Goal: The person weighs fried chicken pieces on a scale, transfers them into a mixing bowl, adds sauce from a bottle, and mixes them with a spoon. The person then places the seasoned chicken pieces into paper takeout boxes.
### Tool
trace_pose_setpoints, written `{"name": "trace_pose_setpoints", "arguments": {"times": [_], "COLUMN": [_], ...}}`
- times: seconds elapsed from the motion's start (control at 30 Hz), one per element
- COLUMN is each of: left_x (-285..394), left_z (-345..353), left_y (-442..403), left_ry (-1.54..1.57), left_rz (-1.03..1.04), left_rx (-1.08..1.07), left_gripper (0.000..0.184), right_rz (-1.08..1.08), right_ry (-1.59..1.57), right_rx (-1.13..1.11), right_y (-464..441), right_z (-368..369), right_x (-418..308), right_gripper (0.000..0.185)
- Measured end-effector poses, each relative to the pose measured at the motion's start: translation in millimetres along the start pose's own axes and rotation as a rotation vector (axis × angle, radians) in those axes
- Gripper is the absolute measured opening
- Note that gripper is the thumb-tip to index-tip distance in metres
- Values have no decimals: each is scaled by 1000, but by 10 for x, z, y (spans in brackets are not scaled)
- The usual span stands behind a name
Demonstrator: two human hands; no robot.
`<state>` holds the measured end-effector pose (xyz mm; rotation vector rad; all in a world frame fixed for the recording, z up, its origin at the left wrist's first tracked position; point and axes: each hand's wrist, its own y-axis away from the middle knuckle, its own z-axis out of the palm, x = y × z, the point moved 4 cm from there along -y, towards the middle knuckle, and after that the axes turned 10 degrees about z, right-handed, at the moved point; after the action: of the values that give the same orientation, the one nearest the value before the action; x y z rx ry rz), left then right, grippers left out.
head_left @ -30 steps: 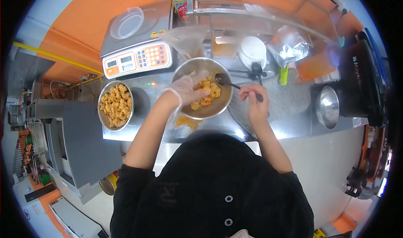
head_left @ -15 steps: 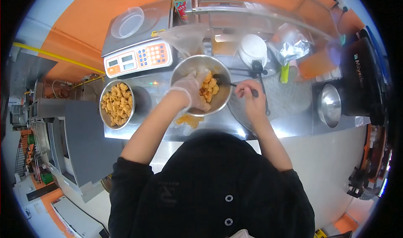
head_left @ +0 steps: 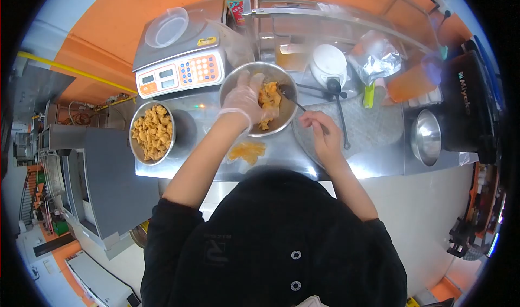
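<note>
A steel mixing bowl (head_left: 227, 93) stands in front of me with browned, sauce-coated fried pieces (head_left: 269, 95) in it. My left hand (head_left: 246, 101), in a clear plastic glove, reaches into the bowl with thumb and fingers spread beside the pieces. My right hand (head_left: 320, 131), bare, grips the handle of a dark spoon (head_left: 298, 105) at the bowl's right side. The spoon's head is down among the pieces, partly hidden. A crumpled, orange-stained clear plastic (head_left: 247, 152) lies on the counter just below the bowl.
A second steel bowl (head_left: 153, 132) full of fried pieces stands at the left. Behind are a digital scale (head_left: 181, 74) with a plastic lid (head_left: 167, 28), and a white round container (head_left: 328, 63). Black spoons (head_left: 343, 117) lie right, near a small steel bowl (head_left: 426, 137).
The bowl has shifted slightly away from me, and the pieces inside have moved. My left fingers have spread more. The clear bag behind the bowl has sunk lower. My right hand still holds the spoon.
</note>
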<state>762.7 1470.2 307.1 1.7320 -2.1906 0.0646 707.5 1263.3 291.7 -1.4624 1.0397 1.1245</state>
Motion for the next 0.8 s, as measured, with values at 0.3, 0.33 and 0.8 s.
{"name": "trace_pose_setpoints", "arguments": {"times": [0.3, 0.33, 0.8], "left_x": [-191, -89, -44], "left_z": [92, -72, -326], "left_y": [-185, -96, 24], "left_ry": [131, 107, 22], "left_rz": [-48, -40, 133], "left_rx": [-245, -301, -115], "left_gripper": [70, 66, 47], "right_rz": [43, 35, -9], "right_ry": [-53, -92, -232], "right_rx": [38, 43, 87], "right_y": [-72, -66, -141], "right_z": [-15, -35, 31], "right_x": [78, 81, 158], "right_gripper": [15, 15, 21]}}
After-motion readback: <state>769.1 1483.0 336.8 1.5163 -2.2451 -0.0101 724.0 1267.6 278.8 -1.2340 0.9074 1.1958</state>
